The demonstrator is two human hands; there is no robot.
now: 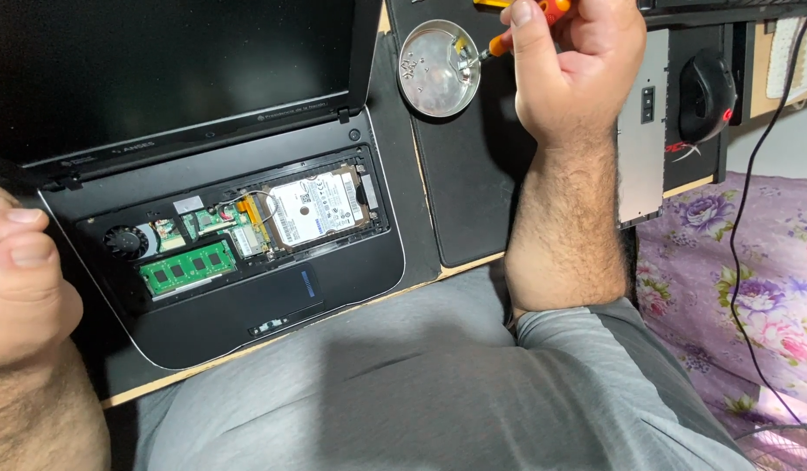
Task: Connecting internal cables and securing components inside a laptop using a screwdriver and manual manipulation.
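While the right hand (571, 61) grips an orange screwdriver (524, 24), tip in the metal dish (421, 87) just left of it, the left hand (21, 288) curls loosely (apparently empty) beside the opened laptop (238, 235); a careless nudge could scatter screws.

A single head-worn camera looks steeply down from close above the person's lap and desk edge. An opened laptop (229, 227) fills the left of the frame, a round metal dish (438, 68) sits at top centre, and a flowered cloth (735, 262) shows at right. The view tilts slightly, so the desk edge runs diagonally.
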